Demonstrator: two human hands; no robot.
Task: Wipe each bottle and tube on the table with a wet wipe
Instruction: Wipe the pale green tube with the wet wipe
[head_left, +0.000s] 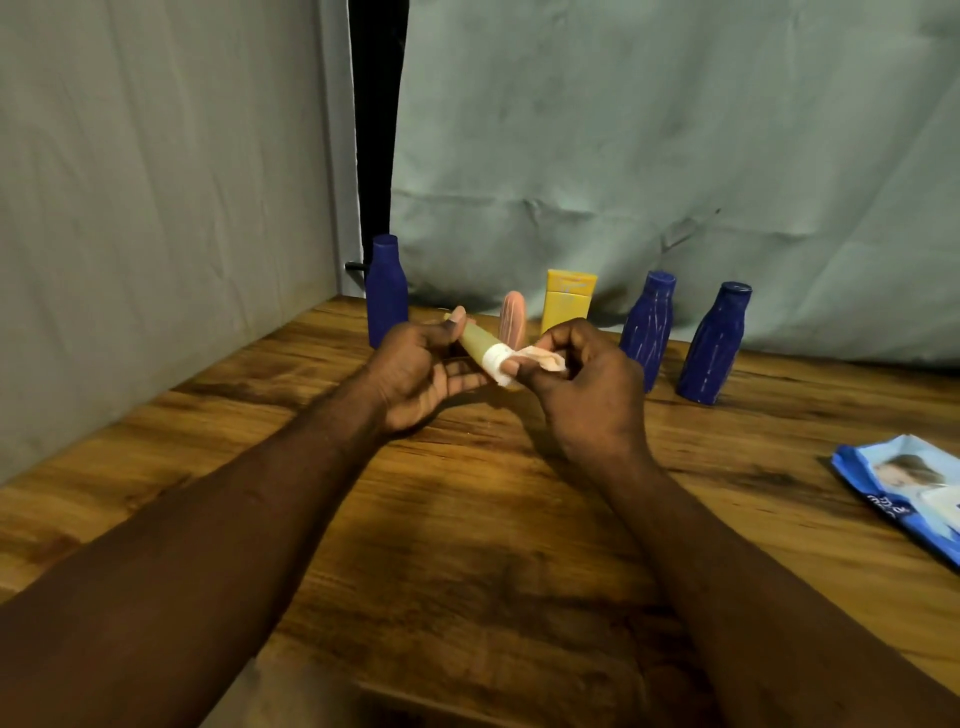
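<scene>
My left hand (415, 371) holds a pale yellow-green tube (475, 345) above the wooden table (467, 519), thumb near its far end. My right hand (587, 387) pinches a white wet wipe (524, 358) that wraps the tube's near end. Along the back stand a tall blue bottle (386, 288), a pink tube (513, 317), a yellow tube (569, 301) and two more blue bottles (648, 325) (714, 345).
A blue wet-wipe pack (906, 491) lies flat at the table's right edge. A pale green cloth backdrop (649, 156) hangs behind the table, and a grey wall (156, 208) closes off the left side.
</scene>
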